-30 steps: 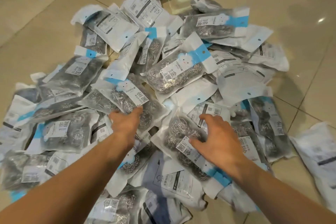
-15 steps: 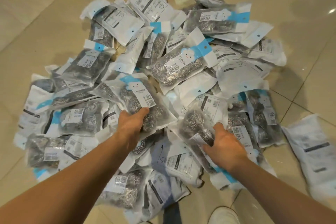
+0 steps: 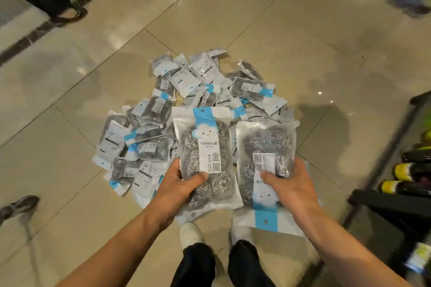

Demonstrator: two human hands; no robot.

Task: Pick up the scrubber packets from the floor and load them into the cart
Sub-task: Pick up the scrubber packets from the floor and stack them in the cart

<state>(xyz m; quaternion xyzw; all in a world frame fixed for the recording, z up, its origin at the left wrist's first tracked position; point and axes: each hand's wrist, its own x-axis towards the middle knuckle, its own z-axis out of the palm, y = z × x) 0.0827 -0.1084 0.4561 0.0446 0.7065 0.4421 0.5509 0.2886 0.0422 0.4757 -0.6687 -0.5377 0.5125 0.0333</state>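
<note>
- Nearest the camera, the person's white shoes [image 3: 191,232] and dark trouser legs [image 3: 198,265] stood on the glossy beige tiled floor [image 3: 70,182], just short of the heap.
- The left hand [image 3: 176,187] had its fingers curled under and its thumb pressed over the front of a clear plastic packet of steel-wool scrubbers with a blue-and-white cloud label [image 3: 206,158], held upright with the hang-hole end up.
- The right hand [image 3: 290,184] clasped a second clear scrubber packet [image 3: 265,165] the same way, thumb across the label, but this one was upside down, its blue header strip hanging toward the shoes.
- Both packets were lifted clear of the floor, side by side and nearly touching.
- Beyond them lay the pile of remaining scrubber packets [image 3: 186,105], many overlapping, so most of the task seemingly remained.
- At the right edge a dark-framed cart or rack holding bottles [image 3: 410,170] showed, blurred; whether it was the loading cart could not be told for certain.
- To do this step well, I judged the grip should stay firm on the bulky scrubber part, not the slippery film edge, as both arms swing right.
- The packets should be set down flat rather than dropped, so that later ones stack and none slide out.
- Farthest off, other people's feet [image 3: 67,13] stood at the frame's edges.
</note>
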